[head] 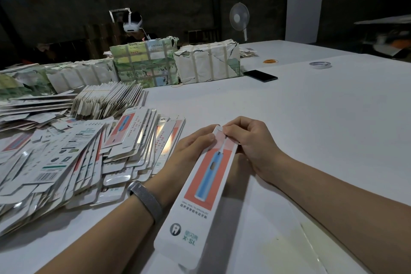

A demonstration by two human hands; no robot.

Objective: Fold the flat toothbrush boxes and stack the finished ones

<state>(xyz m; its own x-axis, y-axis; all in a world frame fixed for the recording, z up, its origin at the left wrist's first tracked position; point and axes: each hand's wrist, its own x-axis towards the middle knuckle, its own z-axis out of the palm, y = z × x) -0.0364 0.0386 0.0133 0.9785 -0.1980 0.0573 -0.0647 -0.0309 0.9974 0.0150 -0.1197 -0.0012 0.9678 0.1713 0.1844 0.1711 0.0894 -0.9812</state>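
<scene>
Head view: toothbrush box (204, 184) at 6 o'clock on white table (311, 118), far end pinched by both hands. Left hand (191, 151) grips left edge (wristband on wrist); right hand (249, 142) curled, fingertips pressing end flap. Flat boxes pile (77, 158) at 9 o'clock.

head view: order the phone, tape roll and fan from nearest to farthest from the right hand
From the right hand:
1. Phone, lying flat on the table beyond the hand, beside the wrapped bundles.
2. Tape roll, farther out to the right on the table.
3. Fan, standing behind the table's far edge.
</scene>
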